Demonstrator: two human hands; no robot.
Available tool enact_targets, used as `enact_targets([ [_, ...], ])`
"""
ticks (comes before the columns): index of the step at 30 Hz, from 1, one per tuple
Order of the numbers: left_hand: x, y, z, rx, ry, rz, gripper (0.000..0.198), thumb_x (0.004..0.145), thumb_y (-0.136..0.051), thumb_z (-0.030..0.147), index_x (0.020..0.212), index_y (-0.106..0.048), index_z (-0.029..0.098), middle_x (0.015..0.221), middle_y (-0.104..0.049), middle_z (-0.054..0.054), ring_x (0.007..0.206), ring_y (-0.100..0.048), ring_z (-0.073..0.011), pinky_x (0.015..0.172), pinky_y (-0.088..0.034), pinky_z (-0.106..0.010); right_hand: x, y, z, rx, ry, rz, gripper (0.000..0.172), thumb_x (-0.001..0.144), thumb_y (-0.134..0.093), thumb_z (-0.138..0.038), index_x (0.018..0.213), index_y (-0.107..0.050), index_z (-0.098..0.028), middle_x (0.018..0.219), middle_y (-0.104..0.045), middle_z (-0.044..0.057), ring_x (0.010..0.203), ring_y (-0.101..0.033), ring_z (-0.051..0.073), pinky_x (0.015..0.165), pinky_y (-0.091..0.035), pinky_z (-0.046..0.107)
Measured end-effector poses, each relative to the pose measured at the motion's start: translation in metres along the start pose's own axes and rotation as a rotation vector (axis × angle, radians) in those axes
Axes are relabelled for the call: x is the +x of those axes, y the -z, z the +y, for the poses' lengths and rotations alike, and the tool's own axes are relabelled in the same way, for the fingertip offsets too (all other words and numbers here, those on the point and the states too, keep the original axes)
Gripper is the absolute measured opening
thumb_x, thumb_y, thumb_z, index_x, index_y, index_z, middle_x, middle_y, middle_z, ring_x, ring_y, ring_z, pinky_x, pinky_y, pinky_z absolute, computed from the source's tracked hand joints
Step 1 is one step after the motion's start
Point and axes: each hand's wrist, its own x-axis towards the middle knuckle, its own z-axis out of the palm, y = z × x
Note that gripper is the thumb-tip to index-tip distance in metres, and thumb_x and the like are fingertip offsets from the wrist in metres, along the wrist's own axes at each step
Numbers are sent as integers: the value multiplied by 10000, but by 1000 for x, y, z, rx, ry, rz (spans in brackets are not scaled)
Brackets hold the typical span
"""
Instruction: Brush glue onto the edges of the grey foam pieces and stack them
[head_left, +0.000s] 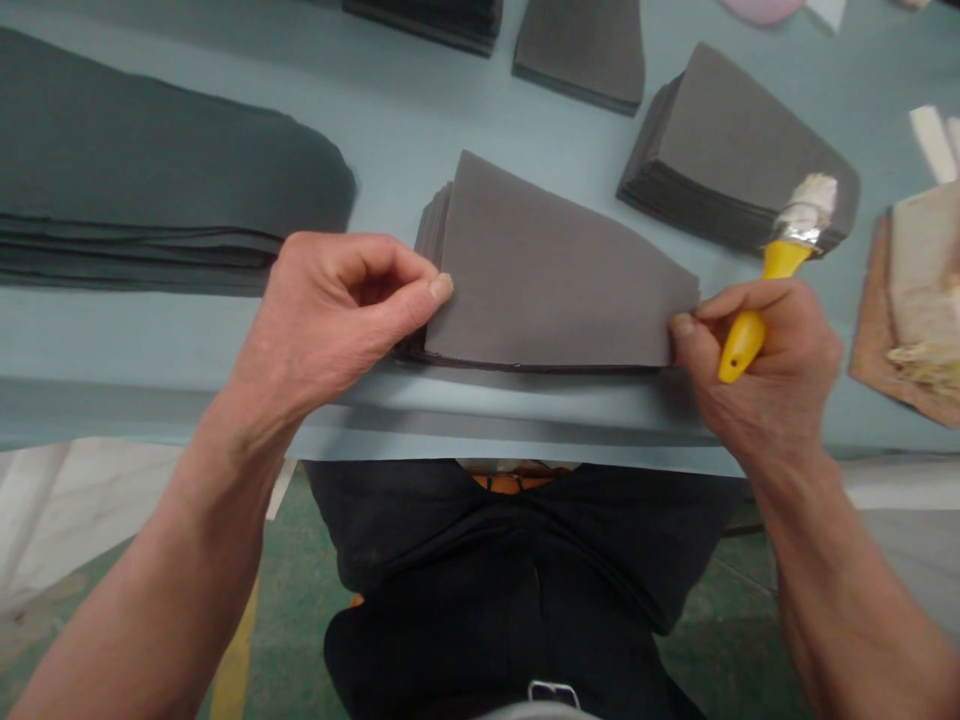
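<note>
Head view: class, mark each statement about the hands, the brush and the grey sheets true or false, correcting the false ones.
1. The right hand holds a yellow-handled brush. True.
2. The left hand holds the brush. False: it pinches the top sheet at its left edge.
3. The sheet lies on a stack. True.
4. The table is red. False: it is pale blue.

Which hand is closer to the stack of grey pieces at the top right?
Right. The right hand sits just below that stack; the left hand is far left.
</note>
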Motion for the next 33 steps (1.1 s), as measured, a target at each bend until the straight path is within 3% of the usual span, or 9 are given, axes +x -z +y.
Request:
enact_targets([
  [9, -4, -2, 2, 26, -16, 24, 169, 863, -817, 360, 739, -794, 248, 641, -673, 16, 565, -503, -122, 530, -348, -311, -2, -2, 0, -32, -125, 7, 172, 762, -737, -369, 835, -625, -261, 651, -575, -40, 534, -489, 131, 510, -402, 284],
  [21, -7, -6, -4, 86, -83, 63, 166, 832, -841, 312, 737, -742, 219, 650, -636, 43, 587, -486, -88, 535, -318, -294, -2, -2, 0, 0, -109, -5, 161, 791, -731, -340, 853, -610, -254, 691, -635, -36, 517, -543, 124, 501, -432, 270],
  [33, -14, -9, -7, 202, -99, 140, 143, 872, -845, 349, 845, -789, 220, 719, -685, 51, 618, -517, -82, 567, -366, -283, -6, -3, 0, 126, -143, -49, 168, 847, -737, -260, 927, -590, -248, 685, -552, -79, 515, -500, 107, 502, -405, 262],
])
